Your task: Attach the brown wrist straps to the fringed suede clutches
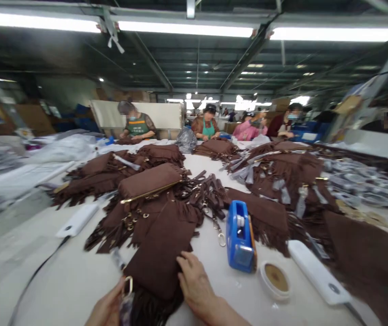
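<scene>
A brown fringed bag (161, 251) lies on the white table in front of me, its fringe toward the bottom edge of the view. My left hand (109, 304) is closed at the bag's lower left corner, around a strap end with a gold ring (128, 285) and a clear plastic wrap. My right hand (194, 280) rests on the bag's right edge with its fingers spread. Beyond it lie more brown bags (151, 180) in a pile, with gold zippers and rings. Brown straps with metal clasps (210, 194) lie right of that pile.
A blue tape dispenser (240, 235) and a round tub (275, 280) stand to the right. White corded devices (78, 220) (318, 271) lie on both sides. Further brown bags (282, 174) and wrapped rings (366, 183) cover the right. Several people (137, 124) work across the table.
</scene>
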Demonstrator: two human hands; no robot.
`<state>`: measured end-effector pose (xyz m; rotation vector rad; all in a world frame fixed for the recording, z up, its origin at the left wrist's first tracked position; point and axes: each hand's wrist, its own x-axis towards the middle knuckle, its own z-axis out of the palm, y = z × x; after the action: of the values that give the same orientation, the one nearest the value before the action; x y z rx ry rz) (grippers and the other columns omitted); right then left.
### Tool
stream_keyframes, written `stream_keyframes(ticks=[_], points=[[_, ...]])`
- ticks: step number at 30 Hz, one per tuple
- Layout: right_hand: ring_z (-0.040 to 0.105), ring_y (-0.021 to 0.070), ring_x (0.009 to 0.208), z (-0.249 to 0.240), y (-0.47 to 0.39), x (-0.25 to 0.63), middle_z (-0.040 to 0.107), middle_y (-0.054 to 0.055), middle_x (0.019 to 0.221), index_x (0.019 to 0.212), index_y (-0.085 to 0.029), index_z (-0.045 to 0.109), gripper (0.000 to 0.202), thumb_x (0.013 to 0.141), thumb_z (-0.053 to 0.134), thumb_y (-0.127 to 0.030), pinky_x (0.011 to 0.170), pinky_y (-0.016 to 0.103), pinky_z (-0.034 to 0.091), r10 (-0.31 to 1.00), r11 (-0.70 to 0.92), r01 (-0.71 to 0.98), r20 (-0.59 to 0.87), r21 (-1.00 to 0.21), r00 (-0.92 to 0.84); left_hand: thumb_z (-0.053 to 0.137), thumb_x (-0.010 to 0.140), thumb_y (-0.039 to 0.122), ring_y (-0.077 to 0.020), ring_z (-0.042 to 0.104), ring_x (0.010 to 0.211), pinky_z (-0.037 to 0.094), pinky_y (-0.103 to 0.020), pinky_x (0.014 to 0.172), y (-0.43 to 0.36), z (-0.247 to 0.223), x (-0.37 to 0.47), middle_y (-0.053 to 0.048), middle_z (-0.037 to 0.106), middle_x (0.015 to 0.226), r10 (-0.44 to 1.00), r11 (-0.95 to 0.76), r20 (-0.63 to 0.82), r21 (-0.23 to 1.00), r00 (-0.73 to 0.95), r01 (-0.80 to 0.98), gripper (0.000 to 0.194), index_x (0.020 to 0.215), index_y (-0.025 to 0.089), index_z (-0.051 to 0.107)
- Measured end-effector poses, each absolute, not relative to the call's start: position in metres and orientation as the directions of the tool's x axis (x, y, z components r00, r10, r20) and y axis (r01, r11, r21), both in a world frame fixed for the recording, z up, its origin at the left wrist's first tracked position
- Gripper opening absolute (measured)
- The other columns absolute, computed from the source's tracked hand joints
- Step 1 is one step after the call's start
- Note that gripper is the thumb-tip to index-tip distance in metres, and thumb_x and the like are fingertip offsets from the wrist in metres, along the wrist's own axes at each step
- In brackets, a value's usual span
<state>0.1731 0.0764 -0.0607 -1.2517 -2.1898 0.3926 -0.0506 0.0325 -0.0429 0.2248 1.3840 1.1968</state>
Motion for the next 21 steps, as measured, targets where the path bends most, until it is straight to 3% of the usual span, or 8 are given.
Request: stream_keyframes(ticks=[3,5,8,10,12,15,18,21], points=[[0.054,0.0233,0.100,-0.065,0.070,0.174,0.058,0.014,0.108,0.115,-0.013,0.052,0.039,0.078,0.041,-0.007,0.085,0.043,0.050,0.800,0.589,0.611,0.491,-0.529,-0.345,0.077,0.047,0.033,-0.0258,0.063,0.086,0.051,-0.032,0.065,0.011,-0.038,-0.053,-0.009,0.068,0.088,0.770,0.378,-0.521,0.838,-0.369,-0.394,0.052,0.092,0.016,0.059],[0.055,0.0215,0.096,-0.066,0.066,0.170,0.059,0.012,0.104,0.114,-0.017,0.051,0.037,0.080,0.041,-0.008,0.081,0.040,0.051,0.756,0.645,0.553,0.548,-0.528,-0.359,0.073,0.048,0.037,-0.0256,0.062,0.086,0.049,-0.035,0.073,-0.005,-0.044,-0.050,-0.008,0.065,0.089,0.750,0.372,-0.346,0.925,-0.564,-0.073,0.049,0.090,0.016,0.057],[0.054,0.0216,0.095,-0.066,0.060,0.157,0.059,0.011,0.103,0.112,-0.016,0.052,0.036,0.079,0.040,-0.007,0.080,0.039,0.050,0.712,0.693,0.524,0.584,-0.495,-0.389,0.059,0.060,0.045,-0.0237,0.060,0.073,0.044,-0.036,0.072,-0.022,-0.056,-0.038,-0.005,0.061,0.074,0.789,0.452,-0.120,0.778,-0.602,0.437,0.029,0.075,0.020,0.054],[0.054,0.0227,0.094,-0.066,0.057,0.149,0.060,0.012,0.102,0.110,-0.015,0.053,0.035,0.078,0.040,-0.007,0.080,0.041,0.049,0.697,0.705,0.537,0.590,-0.463,-0.407,0.049,0.069,0.044,-0.0224,0.059,0.068,0.042,-0.034,0.067,-0.025,-0.057,-0.028,-0.002,0.058,0.067,0.829,0.477,-0.108,0.649,-0.549,0.592,0.021,0.069,0.023,0.048],[0.054,0.0232,0.093,-0.067,0.057,0.145,0.060,0.012,0.101,0.109,-0.015,0.054,0.035,0.079,0.038,-0.007,0.079,0.042,0.048,0.687,0.713,0.553,0.585,-0.431,-0.431,0.041,0.074,0.041,-0.0216,0.059,0.066,0.039,-0.032,0.064,-0.023,-0.053,-0.023,-0.001,0.057,0.062,0.846,0.489,-0.128,0.574,-0.518,0.657,0.019,0.066,0.024,0.044],[0.055,0.0217,0.090,-0.071,0.056,0.147,0.061,0.011,0.101,0.109,-0.016,0.054,0.038,0.078,0.036,-0.005,0.076,0.038,0.048,0.661,0.735,0.560,0.589,-0.382,-0.466,0.036,0.077,0.039,-0.0207,0.056,0.059,0.036,-0.031,0.061,-0.016,-0.043,-0.027,0.001,0.053,0.052,0.832,0.530,-0.198,0.556,-0.518,0.640,0.024,0.058,0.025,0.041],[0.056,0.0203,0.086,-0.075,0.055,0.151,0.062,0.010,0.099,0.111,-0.016,0.053,0.045,0.073,0.036,-0.001,0.074,0.035,0.048,0.636,0.757,0.555,0.589,-0.346,-0.499,0.042,0.071,0.037,-0.0199,0.052,0.052,0.034,-0.030,0.056,-0.011,-0.038,-0.039,0.002,0.049,0.044,0.816,0.546,-0.227,0.603,-0.531,0.581,0.024,0.050,0.025,0.040],[0.057,0.0213,0.084,-0.080,0.054,0.152,0.063,0.012,0.098,0.113,-0.013,0.052,0.049,0.069,0.036,0.000,0.073,0.037,0.048,0.608,0.774,0.556,0.601,-0.303,-0.520,0.051,0.063,0.041,-0.0196,0.050,0.050,0.035,-0.030,0.053,-0.011,-0.040,-0.052,0.002,0.048,0.042,0.817,0.485,-0.194,0.741,-0.543,0.464,0.025,0.046,0.024,0.042]])
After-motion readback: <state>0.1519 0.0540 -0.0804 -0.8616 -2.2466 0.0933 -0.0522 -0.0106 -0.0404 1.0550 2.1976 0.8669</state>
